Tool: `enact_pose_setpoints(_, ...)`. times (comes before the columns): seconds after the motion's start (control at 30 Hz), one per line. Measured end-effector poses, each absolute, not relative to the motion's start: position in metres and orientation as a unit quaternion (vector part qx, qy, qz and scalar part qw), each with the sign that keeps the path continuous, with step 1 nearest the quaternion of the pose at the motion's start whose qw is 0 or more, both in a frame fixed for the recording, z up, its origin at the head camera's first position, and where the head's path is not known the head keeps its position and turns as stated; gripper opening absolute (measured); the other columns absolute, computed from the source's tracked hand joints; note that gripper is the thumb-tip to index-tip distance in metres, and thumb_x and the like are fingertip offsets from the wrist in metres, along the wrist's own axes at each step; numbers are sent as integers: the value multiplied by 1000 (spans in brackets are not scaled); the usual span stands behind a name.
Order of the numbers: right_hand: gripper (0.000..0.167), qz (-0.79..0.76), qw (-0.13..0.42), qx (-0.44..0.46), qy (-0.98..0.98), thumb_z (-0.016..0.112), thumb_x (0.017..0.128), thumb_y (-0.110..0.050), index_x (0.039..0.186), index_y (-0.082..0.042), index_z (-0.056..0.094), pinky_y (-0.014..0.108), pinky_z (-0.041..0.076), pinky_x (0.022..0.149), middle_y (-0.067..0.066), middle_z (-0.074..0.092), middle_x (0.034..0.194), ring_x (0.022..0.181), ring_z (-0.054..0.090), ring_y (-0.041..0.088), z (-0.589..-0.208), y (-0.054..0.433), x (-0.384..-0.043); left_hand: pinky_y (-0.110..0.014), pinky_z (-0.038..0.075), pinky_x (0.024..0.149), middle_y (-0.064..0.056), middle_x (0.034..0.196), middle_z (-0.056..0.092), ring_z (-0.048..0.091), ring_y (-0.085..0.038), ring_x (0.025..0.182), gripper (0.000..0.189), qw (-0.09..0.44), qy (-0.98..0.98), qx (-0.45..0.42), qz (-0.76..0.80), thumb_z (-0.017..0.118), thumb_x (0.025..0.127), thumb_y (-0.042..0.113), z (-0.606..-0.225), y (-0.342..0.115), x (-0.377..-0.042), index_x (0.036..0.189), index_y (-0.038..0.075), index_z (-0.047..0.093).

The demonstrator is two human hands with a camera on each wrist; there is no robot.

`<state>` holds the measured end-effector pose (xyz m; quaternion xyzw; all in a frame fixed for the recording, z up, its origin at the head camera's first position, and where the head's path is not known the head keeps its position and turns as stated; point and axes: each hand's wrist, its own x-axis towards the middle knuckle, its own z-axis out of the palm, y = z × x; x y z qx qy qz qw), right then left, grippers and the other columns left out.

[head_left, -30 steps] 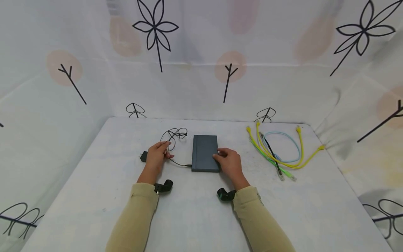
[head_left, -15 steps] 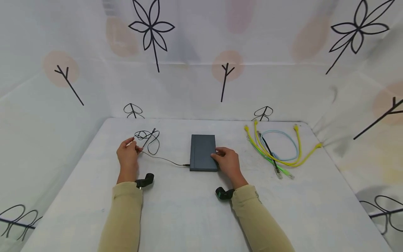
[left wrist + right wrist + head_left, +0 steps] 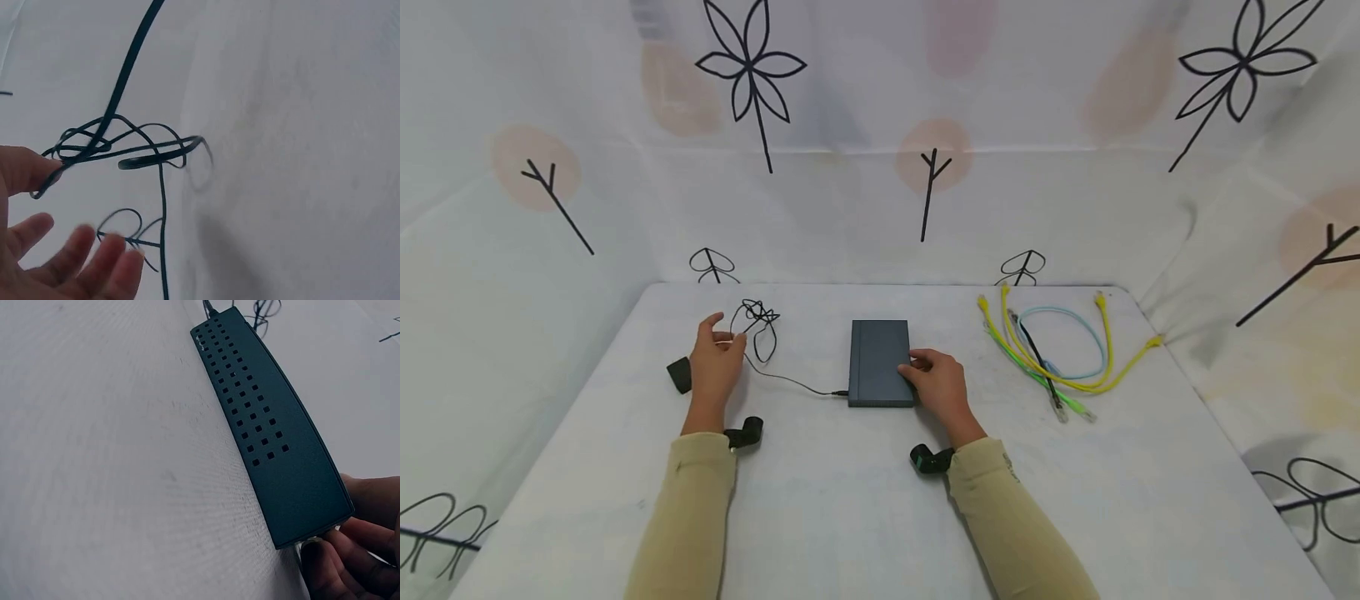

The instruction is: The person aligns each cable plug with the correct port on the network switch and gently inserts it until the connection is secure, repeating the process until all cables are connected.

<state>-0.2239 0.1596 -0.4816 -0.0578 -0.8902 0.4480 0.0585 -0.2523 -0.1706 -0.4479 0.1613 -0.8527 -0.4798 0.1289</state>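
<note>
Holding dark box (image 3: 877, 363) — right fingers (image 3: 369, 540)

In front of the dark box (image 3: 876, 364), the surface (image 3: 835, 517) leaves a lane between the sleeves (image 3: 1015, 517); the right grip (image 3: 938, 385) blocks its right edge; leftward, a thin black cord (image 3: 790, 380) runs low from it, with tangled loops (image 3: 758, 313) beside the left grip (image 3: 717, 362); directly behind the box, passage is free; well right of it, coloured cables (image 3: 1051, 382) obstruct.
</note>
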Motion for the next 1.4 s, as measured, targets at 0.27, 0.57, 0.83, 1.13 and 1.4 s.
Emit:
enact_pose_setpoints(0.27, 39, 454, 56, -61, -887, 73, 87, -29, 122, -11, 68, 38, 53, 79, 8, 71, 103, 94, 65, 21, -481, 160, -224, -54, 36, 108, -17, 147, 34, 32, -35, 138, 60, 226, -886, 47, -403, 60, 94, 23, -430, -134, -237, 149, 16, 36)
enact_pose_setpoints(0.57, 39, 456, 61, -57, -886, 73, 87, -30, 121, -11, 69, 38, 53, 79, 7, 71, 102, 94, 66, 21, -482, 161, -223, -51, 43, 102, -16, 132, 50, 47, -34, 126, 35, 250, -885, -93, -382, 65, 92, 16, -424, -92, -225, 126, 7, 60)
enact_pose_setpoints(0.83, 39, 459, 63, -48, -885, 73, 87, -30, 121, -10, 69, 39, 53, 80, 8, 71, 102, 95, 67, 22, -482, 161, -223, -47, 49, 97, -13, 127, 56, 55, -30, 121, 31, 187, -900, -190, -344, 64, 94, 19, -439, -55, -217, 122, 8, 63)
enact_pose_setpoints(1.13, 40, 447, 69, -42, -891, 73, 87, -32, 121, -11, 69, 40, 54, 81, 8, 72, 101, 94, 68, 23, -483, 162, -225, -45, 46, 101, -12, 134, 52, 52, -28, 126, 41, 70, -928, -197, -309, 64, 94, 27, -448, -39, -216, 131, 11, 58)
enact_pose_setpoints(1.4, 40, 440, 67, -31, -895, 71, 88, -32, 123, -12, 68, 39, 54, 79, 7, 73, 101, 93, 69, 22, -482, 160, -224, -47, 40, 108, -13, 149, 39, 38, -31, 139, 53, -9, -937, -218, -274, 66, 92, 34, -457, -32, -216, 139, 17, 51)
